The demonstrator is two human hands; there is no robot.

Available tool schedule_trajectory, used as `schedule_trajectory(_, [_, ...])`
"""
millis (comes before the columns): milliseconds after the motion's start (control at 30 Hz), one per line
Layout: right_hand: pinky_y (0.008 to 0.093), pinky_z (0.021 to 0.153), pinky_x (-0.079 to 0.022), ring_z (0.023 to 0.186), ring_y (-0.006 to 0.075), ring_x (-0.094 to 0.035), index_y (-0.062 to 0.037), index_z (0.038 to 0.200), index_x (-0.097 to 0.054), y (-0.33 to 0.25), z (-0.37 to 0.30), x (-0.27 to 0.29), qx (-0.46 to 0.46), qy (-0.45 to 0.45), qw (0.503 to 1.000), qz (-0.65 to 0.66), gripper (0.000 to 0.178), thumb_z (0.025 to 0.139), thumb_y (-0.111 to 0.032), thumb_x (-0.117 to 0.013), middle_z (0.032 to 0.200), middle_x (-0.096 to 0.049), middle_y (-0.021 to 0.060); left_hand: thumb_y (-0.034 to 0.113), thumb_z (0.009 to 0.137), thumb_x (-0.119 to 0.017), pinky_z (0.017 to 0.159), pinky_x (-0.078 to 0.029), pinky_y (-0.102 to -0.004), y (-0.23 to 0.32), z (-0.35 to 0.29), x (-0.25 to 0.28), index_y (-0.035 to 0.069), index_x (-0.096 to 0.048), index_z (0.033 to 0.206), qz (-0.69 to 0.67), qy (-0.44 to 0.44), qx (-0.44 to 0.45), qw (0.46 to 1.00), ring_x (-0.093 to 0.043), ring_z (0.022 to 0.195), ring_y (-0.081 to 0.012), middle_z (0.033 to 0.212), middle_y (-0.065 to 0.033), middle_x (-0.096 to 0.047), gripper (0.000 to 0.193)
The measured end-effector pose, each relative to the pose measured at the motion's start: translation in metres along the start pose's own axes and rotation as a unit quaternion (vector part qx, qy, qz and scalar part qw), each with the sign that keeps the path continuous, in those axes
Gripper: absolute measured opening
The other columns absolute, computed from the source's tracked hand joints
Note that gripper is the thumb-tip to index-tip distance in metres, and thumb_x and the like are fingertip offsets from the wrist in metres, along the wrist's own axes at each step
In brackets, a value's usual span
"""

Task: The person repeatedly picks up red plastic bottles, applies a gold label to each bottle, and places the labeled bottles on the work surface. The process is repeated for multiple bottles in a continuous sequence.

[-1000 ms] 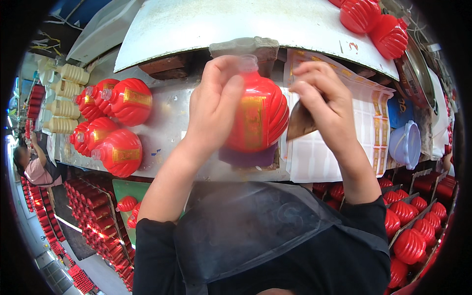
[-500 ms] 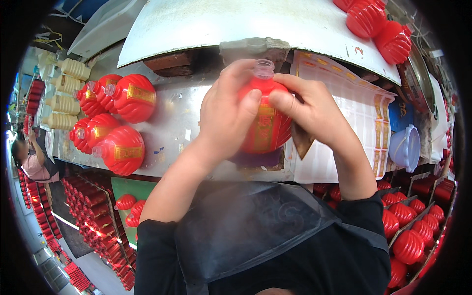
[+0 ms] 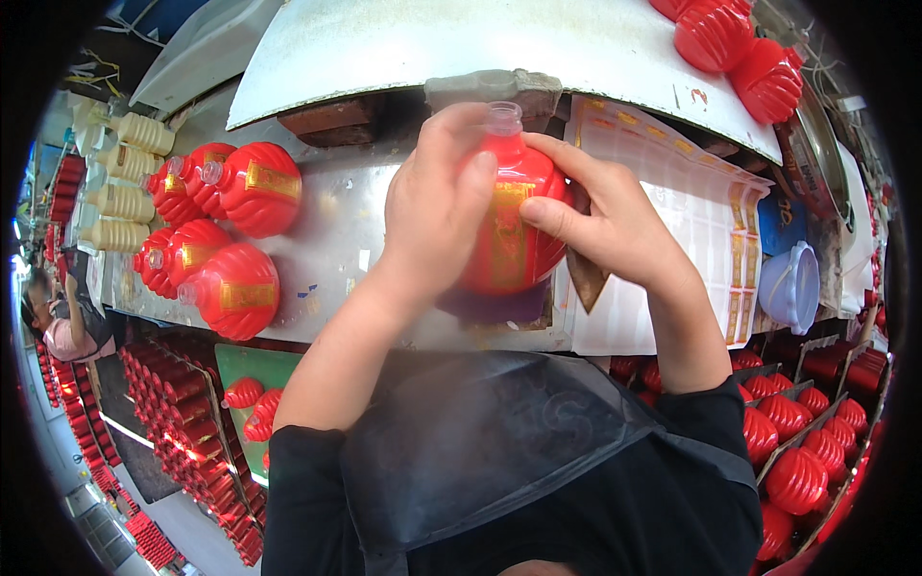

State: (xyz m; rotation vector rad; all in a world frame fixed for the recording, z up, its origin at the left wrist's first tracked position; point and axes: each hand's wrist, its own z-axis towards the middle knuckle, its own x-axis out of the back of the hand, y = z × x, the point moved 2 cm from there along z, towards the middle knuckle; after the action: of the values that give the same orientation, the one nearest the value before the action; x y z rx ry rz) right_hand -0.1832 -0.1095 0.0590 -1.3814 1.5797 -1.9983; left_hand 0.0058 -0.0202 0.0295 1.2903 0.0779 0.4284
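Observation:
Between my hands is a round red bottle with a clear, uncapped neck and a gold label on its front. My left hand wraps its left side, thumb beside the neck. From the right, my right hand grips the bottle, its thumb pressed at the label's upper right edge. A dark purple pad shows below the bottle. Behind my right hand a brown pointed piece juts out. A translucent sheet of gold labels lies to the right.
Several labelled red bottles lie on the left of the metal bench, next to cream ribbed bottles. A white board spans the back. At right stands a pale bucket, above crates of red bottles. A person is at far left.
The bottle and both hands have shifted slightly left. My right thumb has moved down from near the bottle's shoulder to the label's edge.

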Motion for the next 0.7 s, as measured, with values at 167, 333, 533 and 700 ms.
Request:
schedule_trajectory(167, [0.0298,0.101,-0.051,0.118,0.0145,-0.063,0.0001,0.152,-0.056,0.02,0.004,0.004,-0.064,-0.07,0.979,0.179,0.062,0.104,-0.036,-0.069,0.127,-0.071,0.0102,0.018,0.109,-0.053,0.105,-0.053,-0.0391,0.001,0.004,0.001,0.001,-0.052,0.141,-0.037,-0.006,0.007,0.999,-0.07,0.124,-0.0313,0.133,-0.0183,-0.071,0.036])
schedule_trajectory(333, [0.0256,0.091,-0.049,0.099,0.0101,-0.062,-0.0018,0.133,-0.071,0.015,0.016,0.02,-0.065,0.004,0.987,0.148,0.057,0.11,-0.05,-0.049,0.113,-0.072,0.0032,0.02,0.11,-0.052,0.105,-0.053,-0.0385,0.002,0.005,0.002,0.0,-0.052,0.141,-0.017,-0.009,0.015,1.0,-0.07,0.124,-0.0315,0.133,-0.018,-0.071,0.037])
schedule_trajectory(533, [0.0251,0.09,-0.052,0.098,0.0113,-0.064,-0.0017,0.115,-0.066,-0.009,0.011,0.028,0.1,0.157,0.97,0.153,0.016,0.101,-0.009,-0.067,0.108,-0.066,0.0029,0.02,0.113,-0.047,0.107,-0.05,-0.0344,-0.005,0.012,0.008,-0.002,-0.053,0.14,-0.034,-0.011,0.054,0.998,-0.067,0.122,-0.0237,0.132,-0.0165,-0.07,0.035])
schedule_trajectory(700, [0.0388,0.083,-0.058,0.093,0.0288,-0.075,-0.0055,0.094,-0.074,-0.038,-0.005,-0.006,0.339,0.155,0.889,-0.268,0.024,0.072,0.004,-0.077,0.1,-0.076,0.0095,0.017,0.117,-0.041,0.107,-0.051,-0.0309,-0.006,0.013,0.01,-0.002,-0.049,0.144,-0.121,-0.04,0.09,0.988,-0.064,0.12,-0.0153,0.135,-0.0138,-0.067,0.033])
